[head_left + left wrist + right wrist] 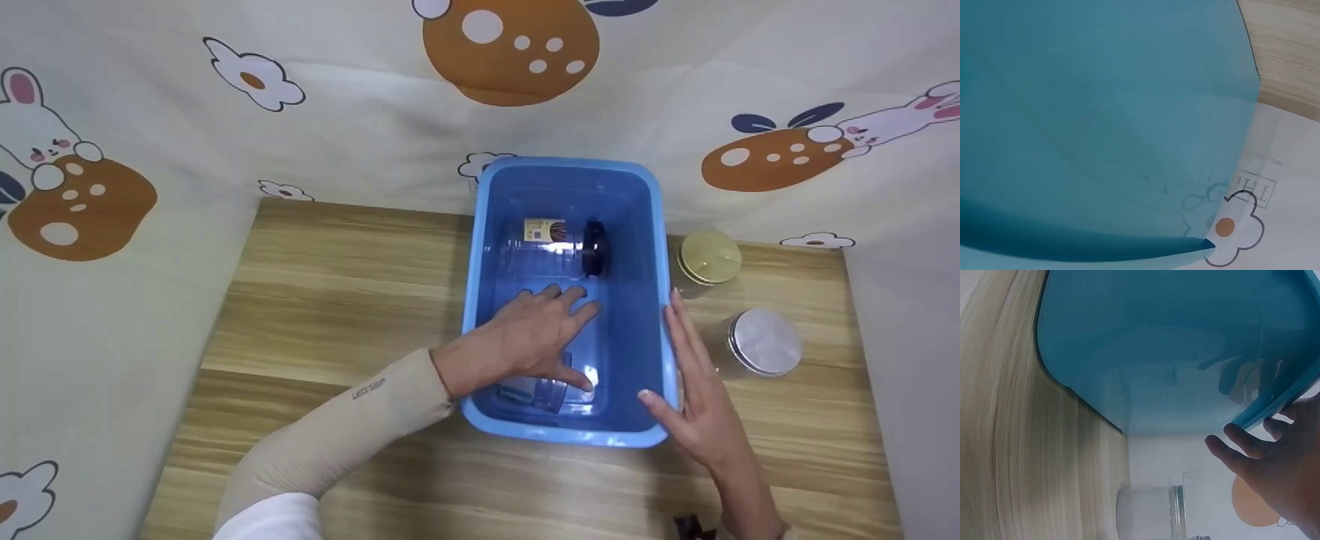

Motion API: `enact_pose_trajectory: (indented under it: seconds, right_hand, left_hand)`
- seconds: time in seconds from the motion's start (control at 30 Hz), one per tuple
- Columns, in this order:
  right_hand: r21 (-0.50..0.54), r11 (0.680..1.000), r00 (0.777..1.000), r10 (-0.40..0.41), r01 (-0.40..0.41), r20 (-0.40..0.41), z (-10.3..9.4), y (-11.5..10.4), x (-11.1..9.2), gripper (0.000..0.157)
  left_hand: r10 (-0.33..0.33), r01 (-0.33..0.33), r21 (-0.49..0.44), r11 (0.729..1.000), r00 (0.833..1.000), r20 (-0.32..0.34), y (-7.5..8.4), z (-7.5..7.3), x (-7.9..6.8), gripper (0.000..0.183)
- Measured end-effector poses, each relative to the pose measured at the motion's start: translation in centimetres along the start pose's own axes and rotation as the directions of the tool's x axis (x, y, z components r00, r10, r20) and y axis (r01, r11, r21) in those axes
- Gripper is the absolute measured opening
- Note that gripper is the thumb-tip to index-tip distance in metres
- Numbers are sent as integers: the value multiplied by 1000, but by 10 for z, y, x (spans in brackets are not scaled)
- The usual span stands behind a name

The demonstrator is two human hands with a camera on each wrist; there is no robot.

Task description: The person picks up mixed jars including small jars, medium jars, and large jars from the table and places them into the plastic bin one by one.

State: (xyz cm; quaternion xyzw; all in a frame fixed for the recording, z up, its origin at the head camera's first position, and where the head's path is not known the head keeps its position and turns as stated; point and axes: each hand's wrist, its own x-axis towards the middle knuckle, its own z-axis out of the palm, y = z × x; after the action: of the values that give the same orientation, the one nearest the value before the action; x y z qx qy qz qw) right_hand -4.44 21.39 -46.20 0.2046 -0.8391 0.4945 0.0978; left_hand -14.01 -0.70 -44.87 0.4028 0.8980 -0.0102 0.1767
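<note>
A blue plastic bin [570,436] stands on the wooden table. My left hand [544,330] reaches over its left rim, with the fingers spread inside the bin. Past those fingertips a clear jar with a black lid [595,249] and a yellow label lies on its side. Under my left hand lies a clear container [550,394], partly hidden by the hand and wrist. My right hand [701,405] rests along the bin's right rim, its fingers straight against the outside and the thumb over the edge. The left wrist view shows only the bin's outer wall [1112,124].
To the right of the bin stand a jar with a gold lid [711,257] and a jar with a silver lid [766,342]. A printed cloth [360,135] hangs behind the table [337,277]. A small dark object [690,526] lies near the right wrist.
</note>
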Motion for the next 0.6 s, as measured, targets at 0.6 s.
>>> enact_pose_trajectory:
  seconds: [0.6]
  right_hand:
    - [-16,999,999,-41,41,-6,0,-2,2,88]
  left_hand:
    - [-9,8,-12,1000,996,-91,-6,-10,-8,110]
